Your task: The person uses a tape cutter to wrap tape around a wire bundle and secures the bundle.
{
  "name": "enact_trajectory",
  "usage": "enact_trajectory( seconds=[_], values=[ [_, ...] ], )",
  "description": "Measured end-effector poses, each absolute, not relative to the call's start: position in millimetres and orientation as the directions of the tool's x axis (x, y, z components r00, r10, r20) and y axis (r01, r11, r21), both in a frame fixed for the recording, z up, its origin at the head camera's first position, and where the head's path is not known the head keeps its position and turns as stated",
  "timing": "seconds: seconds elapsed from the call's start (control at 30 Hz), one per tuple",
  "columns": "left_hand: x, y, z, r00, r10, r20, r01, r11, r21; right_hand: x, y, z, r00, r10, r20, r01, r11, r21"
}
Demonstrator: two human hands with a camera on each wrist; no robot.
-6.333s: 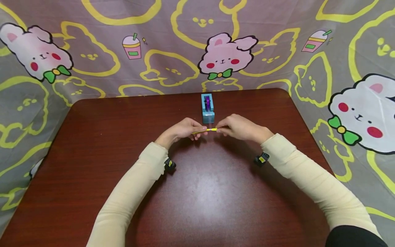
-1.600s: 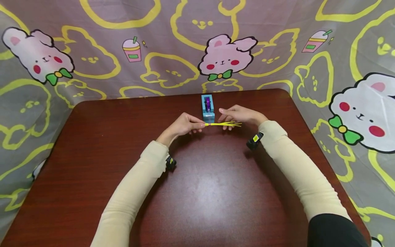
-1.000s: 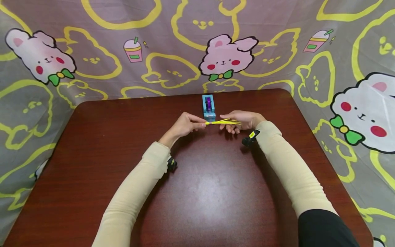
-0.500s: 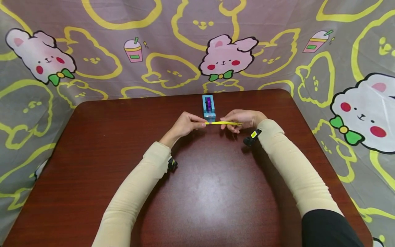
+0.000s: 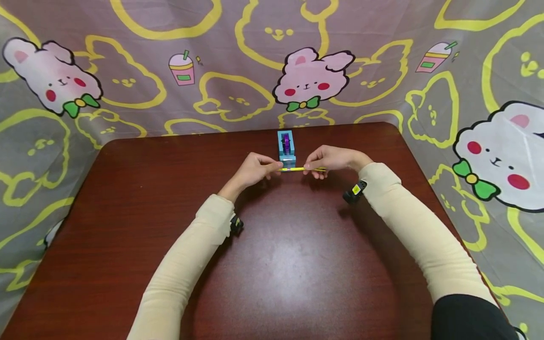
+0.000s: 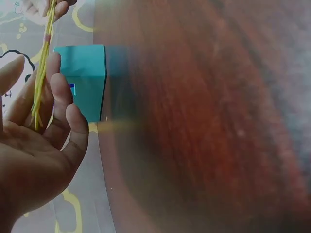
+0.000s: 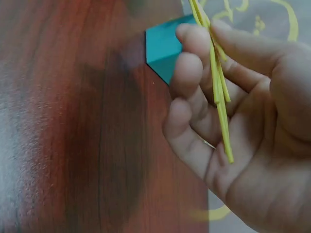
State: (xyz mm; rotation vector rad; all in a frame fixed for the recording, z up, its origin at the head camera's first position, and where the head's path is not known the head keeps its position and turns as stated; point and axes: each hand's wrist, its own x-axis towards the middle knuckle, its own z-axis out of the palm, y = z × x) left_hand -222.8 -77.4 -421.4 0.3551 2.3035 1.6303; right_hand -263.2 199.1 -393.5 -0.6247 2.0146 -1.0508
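Note:
A thin bundle of yellow strands [image 5: 296, 169] is held level just in front of a blue tape dispenser [image 5: 287, 159] with a purple tape roll [image 5: 286, 140]. Round the bundle runs a narrow pinkish band [image 6: 47, 37]. My right hand [image 5: 333, 158] pinches the bundle between thumb and fingertips, and the strands' loose ends cross its palm in the right wrist view. At the other end is my left hand [image 5: 253, 170]. In the left wrist view its fingers are relaxed, the strand ends lie against them, and its thumb stands off to the side.
The dispenser stands near the back edge of a dark red-brown wooden table [image 5: 272, 264]. Grey cloth [image 5: 238, 56] printed with cartoon rabbits hangs behind the table and at both sides. Each wrist wears a small black camera [image 5: 354, 191].
Earlier, clear tape ran from the dispenser to the bundle; no such strip shows now. My right fingers, loose around the strands, have closed on them. My left thumb has lifted off the bundle's end.

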Motion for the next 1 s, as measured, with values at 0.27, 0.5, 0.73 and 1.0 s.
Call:
enact_trajectory(
  seconds=[0.27,0.5,0.73,1.0],
  values=[
    [-234,-84,-415,-0.889,0.406,-0.213,-0.041,0.393,0.919,-248,194,-389,-0.665,-0.715,-0.217,-0.381,0.574,-0.725],
    [-246,-88,-417,-0.811,0.442,-0.383,-0.254,0.324,0.911,-237,192,-390,-0.708,-0.703,-0.067,-0.542,0.602,-0.586],
    [-251,-86,-424,-0.725,0.467,-0.506,-0.415,0.29,0.862,-225,190,-395,-0.706,-0.698,0.119,-0.683,0.626,-0.377],
    [-253,-85,-422,-0.705,0.473,-0.528,-0.417,0.326,0.848,-221,192,-403,-0.656,-0.713,0.248,-0.755,0.613,-0.235]
  ],
)
